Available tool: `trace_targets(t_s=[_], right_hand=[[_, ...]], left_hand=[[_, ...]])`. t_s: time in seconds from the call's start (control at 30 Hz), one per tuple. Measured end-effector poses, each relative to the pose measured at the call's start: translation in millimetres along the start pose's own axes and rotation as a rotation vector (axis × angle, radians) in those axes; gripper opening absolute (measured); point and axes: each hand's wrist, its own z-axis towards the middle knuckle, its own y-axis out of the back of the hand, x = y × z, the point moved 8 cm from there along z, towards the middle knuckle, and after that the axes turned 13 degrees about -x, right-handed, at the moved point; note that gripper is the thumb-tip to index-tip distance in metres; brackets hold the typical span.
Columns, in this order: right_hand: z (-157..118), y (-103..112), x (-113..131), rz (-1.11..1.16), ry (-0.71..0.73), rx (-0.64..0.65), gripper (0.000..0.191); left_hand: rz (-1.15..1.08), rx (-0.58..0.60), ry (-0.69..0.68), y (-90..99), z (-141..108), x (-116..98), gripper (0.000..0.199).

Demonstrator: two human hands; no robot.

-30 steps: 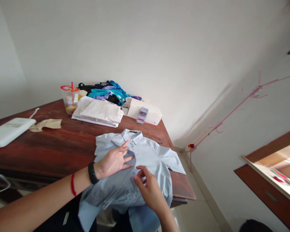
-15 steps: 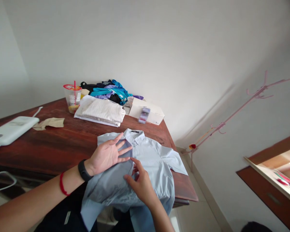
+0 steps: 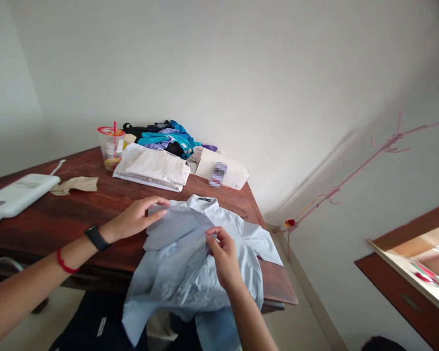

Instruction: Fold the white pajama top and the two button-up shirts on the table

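A light blue short-sleeved shirt (image 3: 237, 243) lies on the wooden table (image 3: 76, 224), its collar toward the wall and its lower part hanging over the front edge. My right hand (image 3: 225, 256) pinches the edge of the shirt's front panel between thumb and fingers, and that panel is partly raised. Over the shirt's left shoulder area is my left hand (image 3: 141, 217), thumb and fingers apart, near or touching the cloth. A black band and a red string are on my left wrist.
Folded white cloth (image 3: 155, 168), a plastic cup (image 3: 110, 151), a pile of clothes (image 3: 168, 139) and a white box (image 3: 234, 170) stand at the back. A white device (image 3: 20, 195) and brown paper (image 3: 76, 185) lie left. A pink rack (image 3: 329, 195) leans right.
My left hand has moved left and turned from palm-up over the shirt front. My right hand has risen slightly and closed on the panel's edge, which is now lifted.
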Motion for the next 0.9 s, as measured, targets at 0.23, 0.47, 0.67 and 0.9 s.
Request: trace_targets(t_s=[0.23,0.47,0.67,0.9], right_hand=[[33.6,11.2,65.7,0.085,0.066,-0.028,0.026],[74.5,57.5,83.3,-0.096,-0.062,0.147,0.049],[81.8,86.5,76.9,-0.378,-0.088,0.330,0.064],[69.9,124.6,22.4,-0.674,-0.082,0.473,0.033]], left_hand=[[0.184,0.083,-0.050,-15.3,-8.7,51.7,0.069],[0.206,0.034,0.004,-4.0,4.5,64.1,0.052],[0.189,0.209,-0.046,-3.5,35.9,64.5,0.042],[0.091,0.355,0.010,0.1,63.0,60.6,0.035]])
